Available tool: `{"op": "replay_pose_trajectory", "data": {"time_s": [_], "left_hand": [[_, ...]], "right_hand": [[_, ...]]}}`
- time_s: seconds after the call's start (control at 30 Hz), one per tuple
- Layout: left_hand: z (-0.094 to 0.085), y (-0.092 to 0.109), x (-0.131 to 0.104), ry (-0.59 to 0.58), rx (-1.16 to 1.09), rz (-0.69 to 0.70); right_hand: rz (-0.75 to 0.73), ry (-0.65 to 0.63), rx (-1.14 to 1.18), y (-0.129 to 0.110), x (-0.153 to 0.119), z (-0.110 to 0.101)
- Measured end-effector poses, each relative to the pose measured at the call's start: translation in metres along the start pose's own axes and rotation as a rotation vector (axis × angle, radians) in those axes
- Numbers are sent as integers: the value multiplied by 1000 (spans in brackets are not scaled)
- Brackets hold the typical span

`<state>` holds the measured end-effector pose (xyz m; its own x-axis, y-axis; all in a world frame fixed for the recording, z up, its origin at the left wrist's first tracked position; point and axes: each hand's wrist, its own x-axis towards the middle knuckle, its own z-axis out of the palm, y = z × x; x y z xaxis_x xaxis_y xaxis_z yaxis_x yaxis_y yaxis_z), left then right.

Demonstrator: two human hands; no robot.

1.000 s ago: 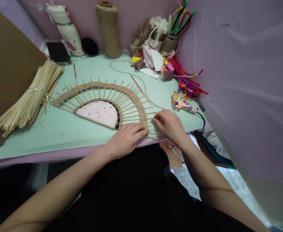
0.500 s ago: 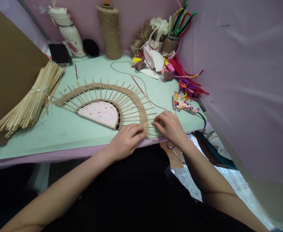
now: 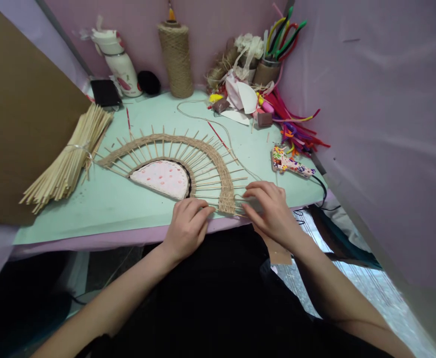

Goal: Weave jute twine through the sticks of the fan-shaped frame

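A half-round woven fan of thin sticks and brown twine lies on the table, with a white, pink-dotted half-circle panel at its centre. At its lower edge, my left hand is closed on the bottom sticks, between the panel and the twine band. My right hand is just off the band's lower right end, thumb and fingers apart around the stick tips. A small loop of twine shows by those fingertips; whether they touch it I cannot tell. Loose twine runs up the table from near my right hand.
A tied bundle of sticks lies at left. Behind stand a white bottle, a twine spool and a can of scissors. Colourful pipe cleaners and a flower-patterned glue gun lie at right, its cord near the table edge.
My left hand has slid left off the woven band onto the sticks beside it. My right thumb and fingers have spread apart. The whole view has shifted slightly.
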<state>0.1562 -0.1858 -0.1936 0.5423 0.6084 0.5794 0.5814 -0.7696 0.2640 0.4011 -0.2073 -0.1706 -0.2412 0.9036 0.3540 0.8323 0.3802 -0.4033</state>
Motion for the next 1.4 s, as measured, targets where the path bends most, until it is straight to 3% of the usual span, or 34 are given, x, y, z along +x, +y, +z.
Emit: {"op": "replay_pose_trajectory", "data": {"time_s": [0.13, 0.3, 0.57, 0.63, 0.77, 0.97, 1.2, 1.4], "left_hand": [[-2, -4, 16, -75, 14, 20], [3, -11, 32, -239, -61, 203], [15, -13, 23, -213, -54, 265], [15, -13, 23, -213, -62, 258], [16, -14, 24, -230, -68, 252], [17, -14, 24, -229, -53, 246], [18, -12, 23, -258, -18, 225], [23, -11, 22, -255, 20, 197]], "right_hand": [[-41, 43, -40, -10, -20, 0], [-62, 116, -106, -9, -32, 11], [-91, 515, -176, -12, -41, 27], [-72, 462, -223, -15, -43, 27], [-21, 239, -253, -20, -42, 29], [29, 213, -231, -21, -36, 33], [67, 82, -69, -26, -36, 28], [78, 100, -78, -28, -35, 27]]}}
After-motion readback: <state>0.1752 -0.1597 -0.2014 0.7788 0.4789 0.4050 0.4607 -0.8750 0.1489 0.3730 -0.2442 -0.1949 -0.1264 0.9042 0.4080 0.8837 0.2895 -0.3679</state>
